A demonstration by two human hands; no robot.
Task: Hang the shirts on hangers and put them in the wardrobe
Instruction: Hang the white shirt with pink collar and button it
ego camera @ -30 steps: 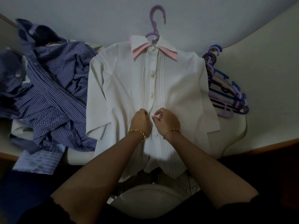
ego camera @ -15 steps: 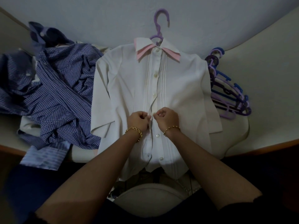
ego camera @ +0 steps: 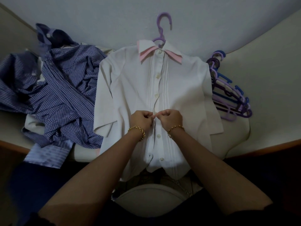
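Both grips pinch the placket of the white shirt [ego camera: 130, 88] at mid-front: left hand [ego camera: 142, 120] and right hand [ego camera: 170, 119], fingers curled, fingertips nearly touching (gold bracelet on each wrist). The shirt lies flat, front up, on the pale surface [ego camera: 268, 79]. Lilac hanger [ego camera: 161, 32] hook sticks out above its pink-lined collar. Left of the shirt: heap of blue checked shirts [ego camera: 65, 88]. Right of it: stack of purple and blue hangers [ego camera: 231, 98].

no readable text, labels or numbers
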